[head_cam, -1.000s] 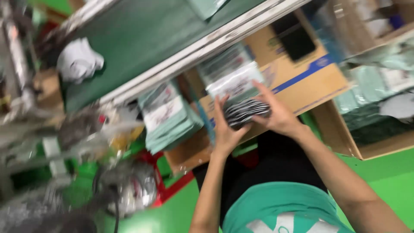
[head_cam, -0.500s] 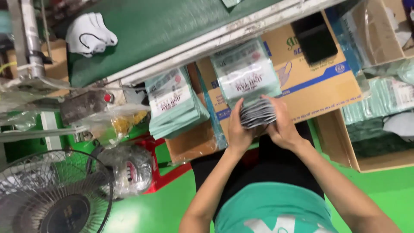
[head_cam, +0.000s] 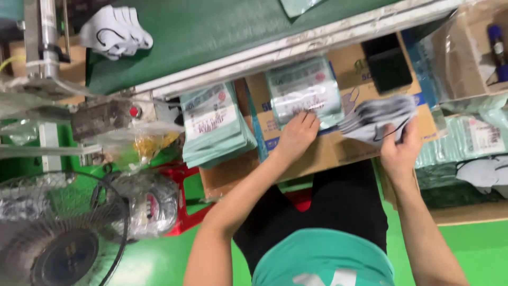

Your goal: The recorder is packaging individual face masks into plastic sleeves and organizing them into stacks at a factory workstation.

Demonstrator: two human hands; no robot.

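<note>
Two hands in play: our right hand (head_cam: 399, 153) pinches a fanned stack of grey masks (head_cam: 377, 117) from below, long axis running roughly left-right, fanned edge toward the left. Our left hand (head_cam: 296, 135) lies fingers loose on the clear pouch (head_cam: 304, 91), which sits on the cardboard box (head_cam: 338, 145) on our lap, its long axis pointing up toward the green conveyor (head_cam: 211, 32). Teal pouch stack (head_cam: 214, 124) hangs just left. Fan (head_cam: 58, 233) lower left. White masks (head_cam: 114, 32) lie on the belt.

fan (head_cam: 50, 238) cut off at the left edge; pouch (head_cam: 304, 90) print blurred.
</note>
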